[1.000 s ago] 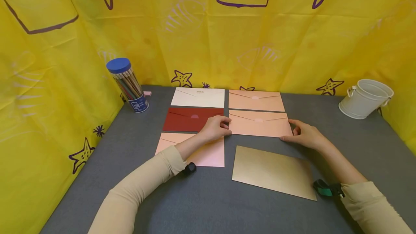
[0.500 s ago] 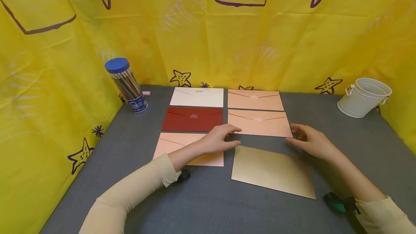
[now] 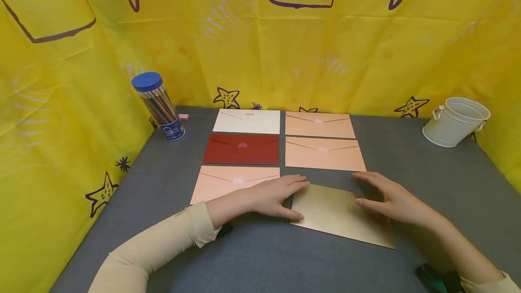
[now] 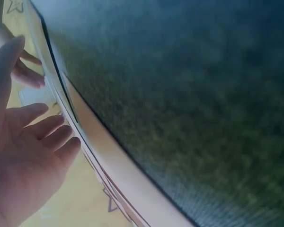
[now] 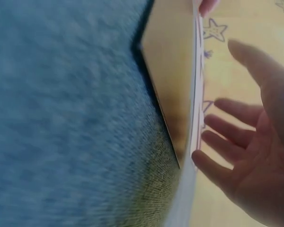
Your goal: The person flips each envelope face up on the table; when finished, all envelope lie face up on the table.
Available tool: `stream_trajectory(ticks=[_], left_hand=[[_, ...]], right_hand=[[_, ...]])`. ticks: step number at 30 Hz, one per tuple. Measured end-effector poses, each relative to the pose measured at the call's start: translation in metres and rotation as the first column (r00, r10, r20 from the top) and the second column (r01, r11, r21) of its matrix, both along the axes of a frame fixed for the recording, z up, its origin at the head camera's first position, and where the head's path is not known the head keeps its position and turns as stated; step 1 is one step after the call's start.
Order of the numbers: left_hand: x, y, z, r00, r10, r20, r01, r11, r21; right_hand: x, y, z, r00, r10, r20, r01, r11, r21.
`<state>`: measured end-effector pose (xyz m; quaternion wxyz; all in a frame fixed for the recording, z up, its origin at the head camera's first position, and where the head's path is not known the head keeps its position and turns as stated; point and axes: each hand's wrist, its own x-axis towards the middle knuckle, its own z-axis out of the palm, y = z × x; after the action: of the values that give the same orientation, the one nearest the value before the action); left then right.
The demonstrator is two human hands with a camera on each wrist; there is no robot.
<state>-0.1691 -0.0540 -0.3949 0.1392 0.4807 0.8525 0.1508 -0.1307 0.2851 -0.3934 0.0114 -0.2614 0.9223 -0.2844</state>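
A: Starting at the far left, what stands on the grey worktop (image 3: pixel 252 257)?

B: A clear pencil tub (image 3: pixel 158 105) with a blue lid, full of pencils, with a small pink eraser (image 3: pixel 184 116) just to its right. Then five envelopes in two columns: a cream envelope (image 3: pixel 246 121), a dark red envelope (image 3: pixel 241 149) and a pink envelope (image 3: pixel 228 182) on the left; two peach envelopes (image 3: pixel 319 125) (image 3: pixel 324 154) on the right.

A: And the left hand (image 3: pixel 273 196)?

B: Fingers straight and spread, gripping nothing. It lies across the near right corner of the pink envelope, its fingertips at the left edge of the gold envelope (image 3: pixel 339 215); the thumb meets that envelope's near left corner.

A: Where is the gold envelope?

B: Flat on the worktop, plain side up, near of the right column and slightly skewed.

A: The right hand (image 3: pixel 392 200)?

B: Also spread, fingers loose, over the gold envelope's far right part. Whether they press it or hover, I cannot tell.

A: Farther right?

B: A white metal pail (image 3: pixel 456 122) by the yellow backdrop (image 3: pixel 366 49).
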Motion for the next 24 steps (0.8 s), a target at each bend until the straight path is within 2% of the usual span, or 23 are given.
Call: stream_trajectory(ticks=[4, 8, 17, 24], left_hand=[[0.005, -0.001, -0.002, 0.998, -0.056, -0.040, 0.053, 0.996, -0.073], [0.006, 0.000, -0.005, 0.994, -0.080, -0.078, 0.072, 0.992, -0.104], [0.005, 0.001, -0.010, 0.990, -0.080, -0.118, 0.062, 0.987, -0.150], [0.006, 0.002, -0.009, 0.992, -0.055, -0.110, 0.035, 0.984, -0.175]], right_hand=[[0.011, 0.000, -0.002, 0.998, 0.036, 0.050, -0.037, 0.999, 0.029], [0.021, 0.002, -0.003, 0.994, 0.068, 0.084, -0.072, 0.996, 0.047], [0.035, 0.003, -0.012, 0.975, 0.217, 0.041, -0.218, 0.976, 0.025], [0.034, 0.004, -0.016, 0.967, 0.256, -0.013, -0.255, 0.965, 0.063]])
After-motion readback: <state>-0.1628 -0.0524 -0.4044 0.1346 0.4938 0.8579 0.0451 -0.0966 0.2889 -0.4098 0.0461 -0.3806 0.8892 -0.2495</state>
